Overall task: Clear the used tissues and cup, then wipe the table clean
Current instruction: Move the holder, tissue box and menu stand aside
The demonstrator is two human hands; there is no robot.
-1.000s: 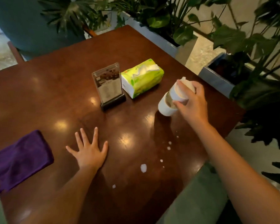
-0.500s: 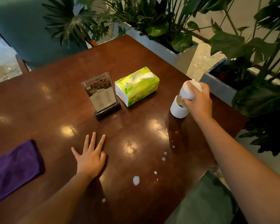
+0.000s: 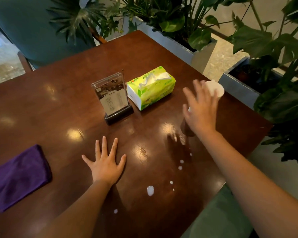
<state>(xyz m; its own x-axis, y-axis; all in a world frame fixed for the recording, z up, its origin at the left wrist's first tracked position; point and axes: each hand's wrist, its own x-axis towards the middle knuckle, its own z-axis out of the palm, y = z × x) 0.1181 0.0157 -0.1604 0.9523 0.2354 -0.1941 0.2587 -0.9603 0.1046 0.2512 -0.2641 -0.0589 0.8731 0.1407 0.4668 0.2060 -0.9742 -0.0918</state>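
The right hand point(image 3: 200, 109), fingers spread, hovered touching the white cup point(image 3: 215, 89) at two o'clock; the open left hand point(image 3: 104, 162) lay flat, well apart.

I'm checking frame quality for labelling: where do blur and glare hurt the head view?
Head view: the right hand is motion-blurred, smearing the white paper cup behind it; bright ceiling-light glare patches spot the glossy dark wooden table; the left hand and white spilled drops stay sharp.
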